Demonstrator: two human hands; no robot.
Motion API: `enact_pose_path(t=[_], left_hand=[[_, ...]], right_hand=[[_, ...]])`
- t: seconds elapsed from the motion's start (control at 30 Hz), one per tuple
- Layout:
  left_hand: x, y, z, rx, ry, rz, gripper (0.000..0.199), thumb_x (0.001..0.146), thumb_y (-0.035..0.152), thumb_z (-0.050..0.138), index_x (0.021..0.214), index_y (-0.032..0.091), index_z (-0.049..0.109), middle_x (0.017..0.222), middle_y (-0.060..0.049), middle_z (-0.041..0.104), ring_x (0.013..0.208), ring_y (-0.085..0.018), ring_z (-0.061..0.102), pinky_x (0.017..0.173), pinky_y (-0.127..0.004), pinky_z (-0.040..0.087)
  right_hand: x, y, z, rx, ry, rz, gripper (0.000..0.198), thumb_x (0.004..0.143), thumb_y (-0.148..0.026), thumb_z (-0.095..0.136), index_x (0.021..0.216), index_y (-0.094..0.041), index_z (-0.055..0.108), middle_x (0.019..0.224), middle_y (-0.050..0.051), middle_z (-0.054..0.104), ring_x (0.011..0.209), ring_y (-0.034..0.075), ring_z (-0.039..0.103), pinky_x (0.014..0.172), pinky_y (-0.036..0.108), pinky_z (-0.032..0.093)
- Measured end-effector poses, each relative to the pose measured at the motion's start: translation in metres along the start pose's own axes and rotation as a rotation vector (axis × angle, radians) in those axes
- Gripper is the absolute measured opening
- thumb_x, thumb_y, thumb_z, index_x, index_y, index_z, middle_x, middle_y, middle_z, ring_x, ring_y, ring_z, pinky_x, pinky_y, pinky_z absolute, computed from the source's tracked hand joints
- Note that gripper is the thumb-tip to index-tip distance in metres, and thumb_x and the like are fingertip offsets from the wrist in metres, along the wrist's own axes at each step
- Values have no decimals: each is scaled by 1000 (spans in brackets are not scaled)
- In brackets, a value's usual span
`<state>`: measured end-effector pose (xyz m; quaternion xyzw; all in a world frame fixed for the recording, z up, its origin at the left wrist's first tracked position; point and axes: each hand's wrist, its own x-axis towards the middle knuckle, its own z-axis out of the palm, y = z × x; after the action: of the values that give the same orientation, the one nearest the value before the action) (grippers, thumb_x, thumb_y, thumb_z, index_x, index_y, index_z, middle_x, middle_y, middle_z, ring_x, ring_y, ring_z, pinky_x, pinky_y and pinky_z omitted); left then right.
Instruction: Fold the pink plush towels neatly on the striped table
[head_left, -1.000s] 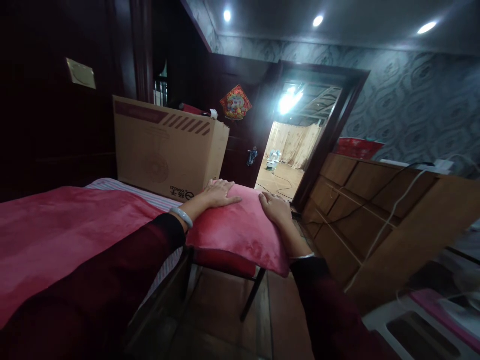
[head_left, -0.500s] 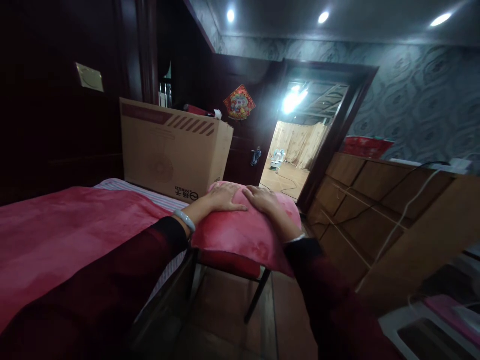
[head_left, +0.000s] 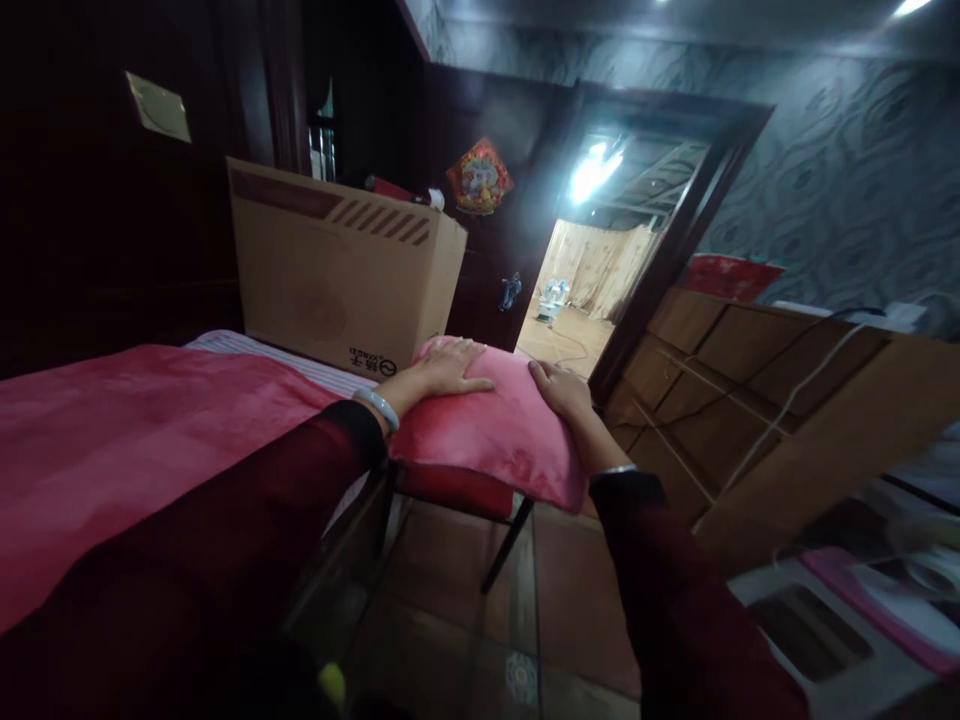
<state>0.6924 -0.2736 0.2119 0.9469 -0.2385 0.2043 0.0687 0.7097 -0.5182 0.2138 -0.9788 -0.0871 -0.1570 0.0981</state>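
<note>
Pressing down flat, the left hand (head_left: 446, 368) is lying palm-first on the plush pink cushion (head_left: 487, 430), fingers spread and loose, no grip closing on anything. The right hand (head_left: 559, 390) is resting on the cushion's far right edge, fingers lying open over the soft velvety fabric, just touching rather than clamping. The cushion itself is sitting on a chair (head_left: 480, 510) with a red seat and thin dark metal legs, drooping a little over the seat's front edge, right beside the bed (head_left: 135, 440). A pale, smooth bangle (head_left: 377, 407) is circling the left wrist, and dark red sleeves are covering both forearms. The bed is wearing a fuzzy pink blanket over a striped sheet, and a large, boxy cardboard carton (head_left: 337, 270) is standing on it just behind the left hand. Off to the right, a wooden dresser (head_left: 750, 390) with flat panelled drawers is running along the patterned wall, a white cable (head_left: 780, 400) trailing down its front.
</note>
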Motion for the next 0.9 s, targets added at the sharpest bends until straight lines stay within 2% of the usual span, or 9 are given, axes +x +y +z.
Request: enact_pose_path(t=[0.1,0.17,0.3,0.37,0.53,0.67,0.77,0.9], left_hand=[[-18,3,-3,16,6,23,81,93,68,51,157,19,43,163,-18,41,152,-36,34,125,-54,21],[-37,4,-3,30,2,82,84,92,67,54,160,21,38,169,-17,31,157,-38,24,126,-58,12],[-76,4,2,83,-29,227,83,90,60,62,162,27,37,172,-12,25,160,-37,14,126,-61,-1],[-89,5,6,96,-37,216,79,92,54,62,162,29,37,173,-10,24,160,-36,13,127,-60,0],[-116,7,12,87,-24,167,71,94,38,60,161,29,38,174,-11,20,161,-36,12,127,-61,5],[-160,-7,9,97,-95,192,69,90,25,63,157,29,45,174,-10,22,160,-33,17,128,-58,9],[-211,-32,0,114,-179,100,67,90,24,60,156,26,47,172,-11,25,160,-32,20,128,-53,15],[-299,-67,-21,150,-310,-217,64,93,31,54,155,18,48,170,-15,31,156,-32,28,126,-50,22]], right_hand=[[-3,0,-5,1,-4,-2,59,109,-51,21,144,-25,61,147,14,61,136,34,53,112,55,38],[-10,-4,-4,-15,53,-31,59,109,-51,22,148,-23,56,152,14,56,141,37,47,115,62,32],[-33,-16,8,-71,167,-242,66,106,-60,27,160,-25,39,162,12,44,148,37,35,118,60,28],[-42,-21,14,-111,171,-300,69,104,-64,29,160,-25,37,164,12,41,147,36,34,118,58,28],[-45,-20,20,-118,167,-299,68,104,-62,31,161,-25,34,164,13,38,148,38,33,118,60,28],[-45,-20,21,-111,160,-279,68,104,-62,31,162,-26,32,167,14,34,150,40,30,117,64,28],[-48,-23,23,-98,164,-234,68,105,-62,29,163,-26,30,168,16,31,152,41,27,116,69,26],[-60,-40,32,-76,176,-211,67,106,-57,26,163,-23,29,169,19,27,154,43,23,115,73,23]])
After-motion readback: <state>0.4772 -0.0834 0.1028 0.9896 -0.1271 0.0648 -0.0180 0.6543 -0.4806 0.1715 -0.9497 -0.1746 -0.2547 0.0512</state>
